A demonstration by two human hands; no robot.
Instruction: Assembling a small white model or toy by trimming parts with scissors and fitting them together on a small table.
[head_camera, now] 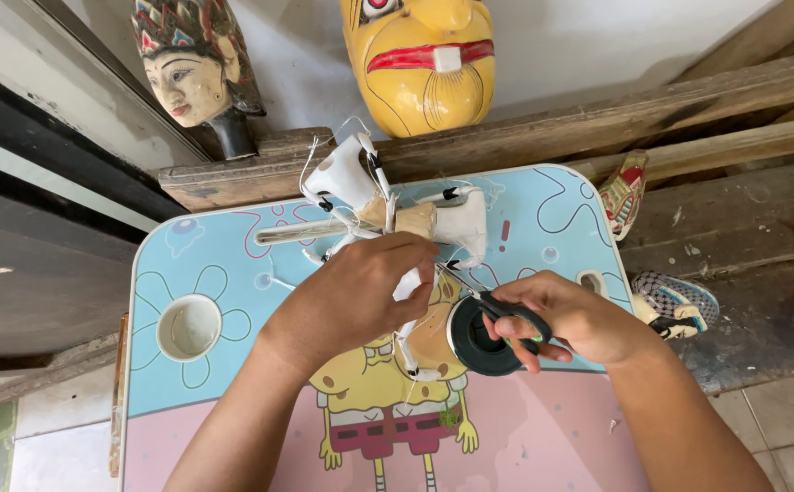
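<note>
Even, bright daylight; soft shadows only beneath the hands on the tabletop [542, 228]. Mild glare on the yellow mask [420, 59]. Focus sharp throughout; slight wide-angle bending at the edges.

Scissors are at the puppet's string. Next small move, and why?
Probably close the scissors on the thread: the right hand has its fingers through the black handles with the blades pointing at the white puppet figure, which the left hand pins to the small table. Whether the thread sits between the blades is unclear.
</note>
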